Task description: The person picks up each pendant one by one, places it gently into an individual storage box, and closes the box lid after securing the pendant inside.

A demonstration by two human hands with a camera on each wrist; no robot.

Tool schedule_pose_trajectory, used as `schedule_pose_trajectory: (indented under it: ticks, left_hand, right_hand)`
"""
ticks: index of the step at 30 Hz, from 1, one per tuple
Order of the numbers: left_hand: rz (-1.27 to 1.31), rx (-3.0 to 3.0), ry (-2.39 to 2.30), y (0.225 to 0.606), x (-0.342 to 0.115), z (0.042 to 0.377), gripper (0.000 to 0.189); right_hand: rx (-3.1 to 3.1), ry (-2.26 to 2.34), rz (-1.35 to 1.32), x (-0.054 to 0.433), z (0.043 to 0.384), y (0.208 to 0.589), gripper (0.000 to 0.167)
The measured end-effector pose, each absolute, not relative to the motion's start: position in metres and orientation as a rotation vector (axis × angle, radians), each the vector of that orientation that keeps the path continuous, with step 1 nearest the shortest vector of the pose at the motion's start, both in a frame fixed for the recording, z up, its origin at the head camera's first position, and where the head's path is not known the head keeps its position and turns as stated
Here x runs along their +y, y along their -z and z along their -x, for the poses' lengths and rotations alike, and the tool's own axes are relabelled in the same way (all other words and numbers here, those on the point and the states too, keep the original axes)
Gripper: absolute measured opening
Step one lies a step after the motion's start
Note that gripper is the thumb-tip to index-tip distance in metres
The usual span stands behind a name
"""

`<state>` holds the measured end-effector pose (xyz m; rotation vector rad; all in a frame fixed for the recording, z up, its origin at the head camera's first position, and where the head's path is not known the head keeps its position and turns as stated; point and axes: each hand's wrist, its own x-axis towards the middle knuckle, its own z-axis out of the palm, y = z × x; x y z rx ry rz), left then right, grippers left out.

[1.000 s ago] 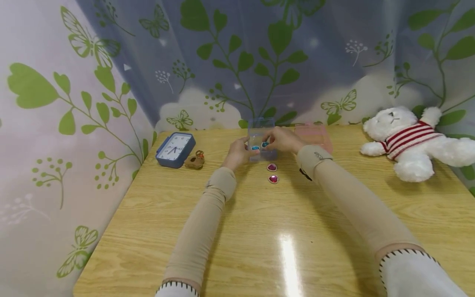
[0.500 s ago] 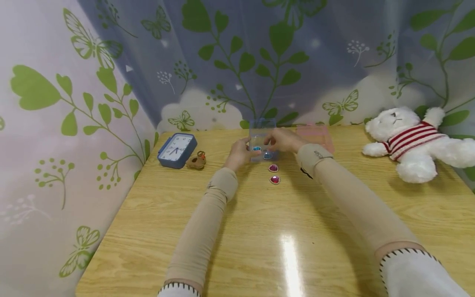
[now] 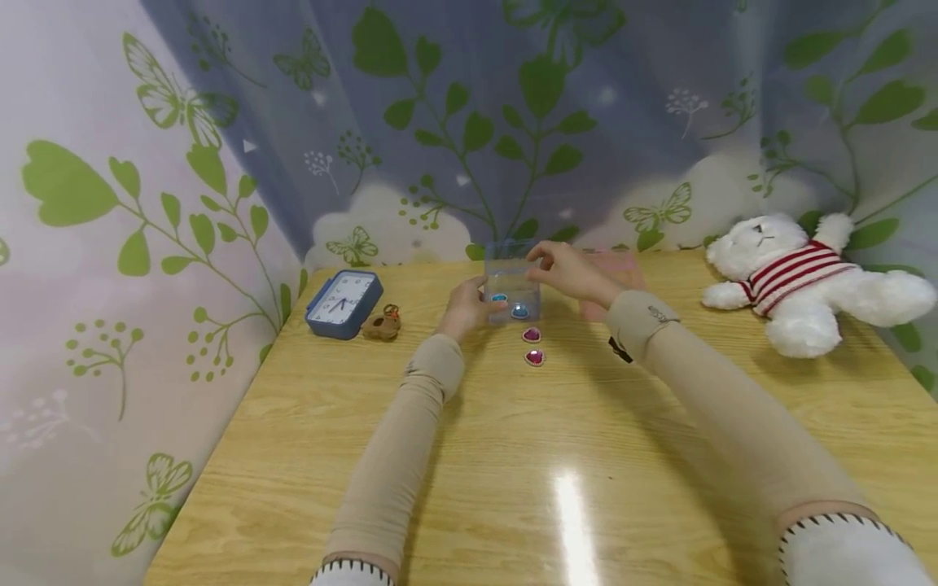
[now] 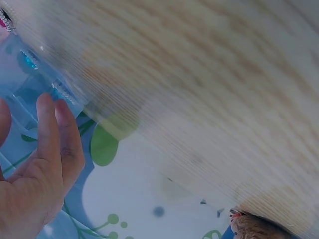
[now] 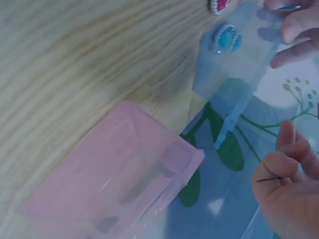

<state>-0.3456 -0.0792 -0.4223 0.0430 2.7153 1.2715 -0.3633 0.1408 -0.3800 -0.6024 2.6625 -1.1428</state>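
A see-through blue plastic box [image 3: 531,301] stands with its lid [image 3: 506,254] raised toward the back of the table. Two blue gems with pale beaded rims lie in it, the nearer gem [image 3: 519,311] right of the other gem [image 3: 499,299]. My left hand [image 3: 465,309] holds the box's left side, thumb at the front and fingers along the outer wall. My right hand [image 3: 575,273] hovers at the right of the lid with fingers loosely bent and nothing between them. In front of the box lie two magenta heart gems, one [image 3: 531,334] behind the other [image 3: 535,358].
A clear pink plastic box [image 5: 109,169] sits right of the blue one. At the left are a blue clock [image 3: 344,303] and a small brown plush keychain [image 3: 383,324]. A white teddy bear [image 3: 795,281] leans at the right by the patterned curtain [image 3: 440,195].
My right hand has let go of a blue gem, which now lies in the box, and has lifted up to the lid's right edge. My left hand stays at the box.
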Motion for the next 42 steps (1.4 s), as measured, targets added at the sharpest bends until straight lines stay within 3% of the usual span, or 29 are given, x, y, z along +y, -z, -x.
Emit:
schedule_pose_trajectory:
  ticks: [8,21,27,33,42]
  left_hand:
    - [-0.073,2.752,-1.231,0.426,-0.080,0.347,0.075]
    - [-0.091,2.747,-1.198,0.428,-0.078,0.350,0.078]
    - [-0.120,2.741,-1.197,0.426,-0.081,0.347,0.078]
    - [-0.148,2.748,-1.132,0.425,-0.082,0.345,0.078]
    - [-0.238,2.790,-1.073,0.415,-0.085,0.339,0.077]
  right_hand:
    - [2.633,1.420,0.468,0.179,0.342,0.378,0.067]
    - [2.769,1.213,0.320,0.235,0.335,0.400,0.108]
    - [2.762,1.202,0.420,0.245,0.337,0.411,0.106]
    - [2.662,1.248,0.488,0.253,0.339,0.420,0.116]
    - [2.628,1.409,0.640,0.253,0.348,0.433,0.095]
